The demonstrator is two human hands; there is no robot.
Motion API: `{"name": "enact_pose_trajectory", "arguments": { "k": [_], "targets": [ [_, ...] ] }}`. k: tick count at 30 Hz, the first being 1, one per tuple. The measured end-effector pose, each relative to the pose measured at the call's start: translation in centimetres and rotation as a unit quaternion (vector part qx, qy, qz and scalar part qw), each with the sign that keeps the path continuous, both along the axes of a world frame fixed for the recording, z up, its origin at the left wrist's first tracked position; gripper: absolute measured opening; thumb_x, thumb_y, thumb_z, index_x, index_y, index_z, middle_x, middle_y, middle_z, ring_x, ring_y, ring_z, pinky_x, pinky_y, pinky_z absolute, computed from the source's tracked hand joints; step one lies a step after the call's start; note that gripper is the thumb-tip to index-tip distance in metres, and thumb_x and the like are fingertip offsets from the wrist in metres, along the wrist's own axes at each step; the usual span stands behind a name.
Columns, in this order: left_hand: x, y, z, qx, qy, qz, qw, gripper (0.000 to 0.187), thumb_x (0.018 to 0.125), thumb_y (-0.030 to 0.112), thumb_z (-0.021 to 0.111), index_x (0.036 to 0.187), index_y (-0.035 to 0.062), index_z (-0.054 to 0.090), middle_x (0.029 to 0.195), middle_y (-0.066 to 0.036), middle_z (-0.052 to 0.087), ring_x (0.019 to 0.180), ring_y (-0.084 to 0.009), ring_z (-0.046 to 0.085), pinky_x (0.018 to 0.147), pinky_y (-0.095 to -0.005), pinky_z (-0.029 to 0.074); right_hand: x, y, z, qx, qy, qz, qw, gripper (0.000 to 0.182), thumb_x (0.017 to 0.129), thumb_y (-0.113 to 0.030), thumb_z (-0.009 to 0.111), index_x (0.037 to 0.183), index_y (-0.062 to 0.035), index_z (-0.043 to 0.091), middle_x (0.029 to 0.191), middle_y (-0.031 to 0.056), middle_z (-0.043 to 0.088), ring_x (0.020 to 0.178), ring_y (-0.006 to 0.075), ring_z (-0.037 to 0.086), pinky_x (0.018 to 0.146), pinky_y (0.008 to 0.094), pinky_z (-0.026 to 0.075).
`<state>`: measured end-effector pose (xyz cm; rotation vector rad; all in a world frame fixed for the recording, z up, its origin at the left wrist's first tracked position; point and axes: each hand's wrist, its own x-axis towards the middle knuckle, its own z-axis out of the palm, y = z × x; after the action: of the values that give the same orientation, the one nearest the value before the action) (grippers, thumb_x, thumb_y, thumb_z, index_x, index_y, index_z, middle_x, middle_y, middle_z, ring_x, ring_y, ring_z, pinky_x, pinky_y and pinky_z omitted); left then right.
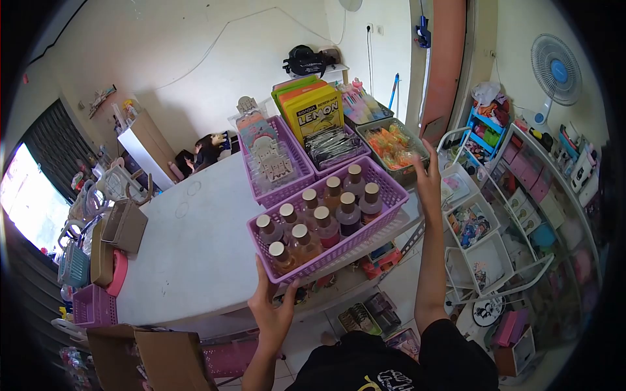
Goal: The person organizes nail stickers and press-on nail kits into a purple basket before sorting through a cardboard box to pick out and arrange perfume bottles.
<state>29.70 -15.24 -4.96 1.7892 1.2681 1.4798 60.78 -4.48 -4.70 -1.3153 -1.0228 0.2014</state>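
My left hand (270, 313) grips the near left corner of a purple plastic basket (345, 251), thumb on its front wall. Inside stand several bottles (326, 225) with pale gold caps and pink, amber and purple liquids. My right hand (427, 176) is at the right rim of a clear plastic container (394, 173), its fingers around the edge. That container holds small orange-wrapped pieces (389, 146). Behind the bottles, another purple basket (339, 171) holds yellow lemon packets (316, 111) and silvery packs (332, 146). A third purple basket (264, 193) holds packaged hair claws (274, 163).
The baskets stand on a white table (189, 254). A cardboard box (166, 358) is at its near left, and empty baskets (98, 306) line its left end. A white wire-frame rack (482, 260) with bins stands at right, beside a glass display case (541, 195).
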Motion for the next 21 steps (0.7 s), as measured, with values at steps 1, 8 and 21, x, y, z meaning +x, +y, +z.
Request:
{"name": "enact_pose_trajectory", "arguments": {
  "k": [1,8,21],
  "targets": [
    [0.3,0.1,-0.1,0.000,-0.002,0.001,1.000,0.067,0.071,-0.005,0.060,0.128,-0.0042,0.024,0.096,-0.017,0.058,0.090,-0.0183,0.055,0.077,-0.0294,0.046,0.2,0.0,0.2,-0.005,0.036,0.028,0.999,0.048,0.085,-0.034,0.047,0.122,-0.0052,0.037,0.125,0.0152,0.039,0.116,0.0246,0.036,0.095,0.0322,0.027],
    [2.0,1.2,-0.4,0.002,0.023,-0.012,1.000,0.060,0.075,-0.005,0.055,0.128,-0.0034,0.025,0.099,-0.017,0.057,0.090,-0.0175,0.055,0.077,-0.0300,0.047,3.8,2.2,-1.3,0.030,0.040,0.099,0.994,0.046,0.089,-0.027,0.040,0.128,-0.0056,0.028,0.133,0.0132,0.028,0.123,0.0229,0.024,0.100,0.0308,0.018],
    [-1.8,7.2,2.4,-0.119,-0.303,-0.095,0.941,0.074,0.079,0.031,0.057,0.132,0.0029,0.013,0.135,-0.021,0.019,0.126,-0.0289,0.019,0.102,-0.0373,0.017,5.9,3.4,-2.7,0.020,0.256,0.335,0.907,0.059,0.086,-0.042,0.038,0.128,-0.0016,0.025,0.126,0.0132,0.036,0.116,0.0200,0.037,0.098,0.0350,0.027]
  ]
}}
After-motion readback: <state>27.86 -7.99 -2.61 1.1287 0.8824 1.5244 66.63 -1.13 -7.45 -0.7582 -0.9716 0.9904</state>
